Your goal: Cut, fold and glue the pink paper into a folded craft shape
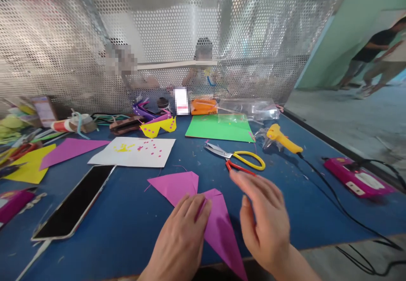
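A folded purple paper shape (pixel 218 226) lies on the blue table (pixel 133 213) near its front edge. My left hand (pixel 182 238) rests flat on the paper's left part, fingers pressing it down. My right hand (pixel 264 222) hovers just to the right of the paper, fingers spread, blurred, holding nothing. Scissors with a yellow and a red handle (pixel 237 159) lie a little beyond my right hand.
A phone (pixel 74 203) lies at the left. Further back are a white sheet with pink dots (pixel 133 152), a green sheet (pixel 218 128), a yellow glue gun (pixel 282 139) with its cord, purple (pixel 71 149) and yellow paper (pixel 30 165), a pink box (pixel 357 179) at the right. A perforated metal screen (pixel 57 48) stands behind; people beyond.
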A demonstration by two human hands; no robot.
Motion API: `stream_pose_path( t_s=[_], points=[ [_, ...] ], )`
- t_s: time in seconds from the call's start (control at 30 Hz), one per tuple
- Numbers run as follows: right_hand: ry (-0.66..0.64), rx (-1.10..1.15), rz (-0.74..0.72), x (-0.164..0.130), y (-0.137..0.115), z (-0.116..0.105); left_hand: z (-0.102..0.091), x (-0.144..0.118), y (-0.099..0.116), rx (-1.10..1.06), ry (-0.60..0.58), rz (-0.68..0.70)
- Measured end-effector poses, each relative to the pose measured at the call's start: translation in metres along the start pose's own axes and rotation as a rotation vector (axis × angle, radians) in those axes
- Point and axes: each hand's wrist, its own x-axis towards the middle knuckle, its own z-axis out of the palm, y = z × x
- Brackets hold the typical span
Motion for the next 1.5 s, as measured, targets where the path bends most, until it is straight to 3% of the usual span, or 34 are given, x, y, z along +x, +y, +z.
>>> stream_pose_path(
  t_s=[0.1, 0.3, 0.43, 0.77, 1.0, 1.17, 1.4, 1.5],
  points=[
    [-0.215, 0.028, -0.092, -0.001, -0.001, 0.008, 0.000, 0.001, 0.000, 0.037, 0.014, 0.012],
    [-0.345, -0.007, -0.109, 0.001, -0.005, 0.017, 0.000, 0.000, 0.002, 0.051, -0.003, 0.013],
    [-0.369, -0.027, -0.139, 0.001, -0.005, 0.015, -0.002, 0.000, 0.005, 0.033, -0.076, -0.030],
    [-0.444, 0.040, -0.102, -0.002, 0.002, 0.010, 0.002, -0.001, 0.006, 0.029, -0.102, -0.021],
    [-0.444, 0.013, -0.243, -0.002, -0.004, 0.006, 0.002, -0.003, 0.006, -0.045, -0.127, -0.070],
    [-0.445, -0.028, -0.314, 0.001, -0.010, 0.009, 0.001, -0.002, 0.004, -0.033, -0.074, -0.051],
    [-0.391, 0.063, -0.158, 0.000, -0.009, 0.007, 0.001, -0.001, 0.000, -0.015, -0.034, -0.025],
    [-0.444, 0.006, -0.181, 0.000, -0.010, 0.008, 0.001, 0.000, -0.001, 0.010, -0.005, -0.012]
  ],
)
